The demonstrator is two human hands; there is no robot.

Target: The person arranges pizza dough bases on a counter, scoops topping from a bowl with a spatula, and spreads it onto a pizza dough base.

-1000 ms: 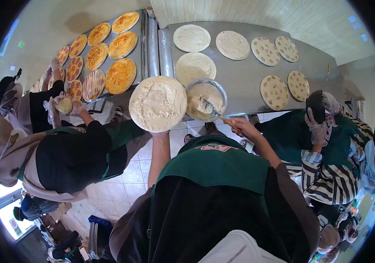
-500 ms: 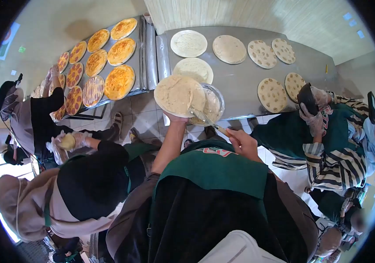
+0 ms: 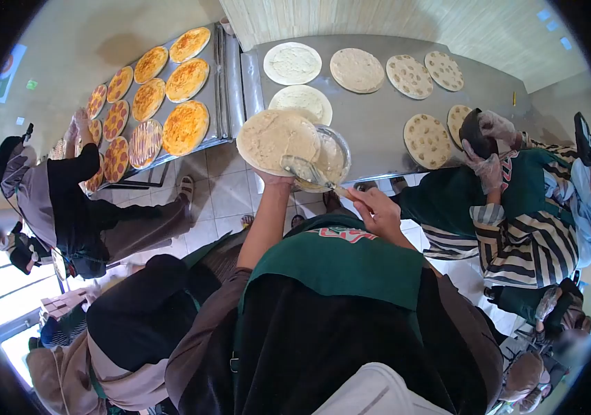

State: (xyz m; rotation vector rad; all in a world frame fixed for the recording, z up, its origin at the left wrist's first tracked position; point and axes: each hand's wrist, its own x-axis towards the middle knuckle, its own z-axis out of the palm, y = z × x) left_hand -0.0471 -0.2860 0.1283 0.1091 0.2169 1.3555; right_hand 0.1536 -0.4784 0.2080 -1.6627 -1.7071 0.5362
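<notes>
My left hand [image 3: 275, 179] supports a round pizza base [image 3: 268, 142] from beneath, its fingers mostly hidden under it. A pale, creamy spread covers the base's top. In my right hand [image 3: 377, 211] is the handle of a spatula [image 3: 301, 169], its flat blade over the base's right edge and smeared with spread. Just behind that edge stands a clear bowl [image 3: 345, 153] of the same pale spread, partly covered by the base. A white pizza base [image 3: 300, 100] lies on the metal table beyond, its near edge overlapped by the one I hold.
On the metal table [image 3: 371, 124] lie more bases, a plain spread one [image 3: 356, 70] and several dotted with topping [image 3: 427, 141]. Left, a tray table [image 3: 221, 90] carries several topped pizzas [image 3: 185, 128]. Co-workers stand at both sides; one at right holds a dark bowl [image 3: 476, 133].
The spatula blade has moved left and lies flatter at the base's edge. The base has shifted slightly left. The co-worker at near left has turned, and their hands with a round piece are gone from view.
</notes>
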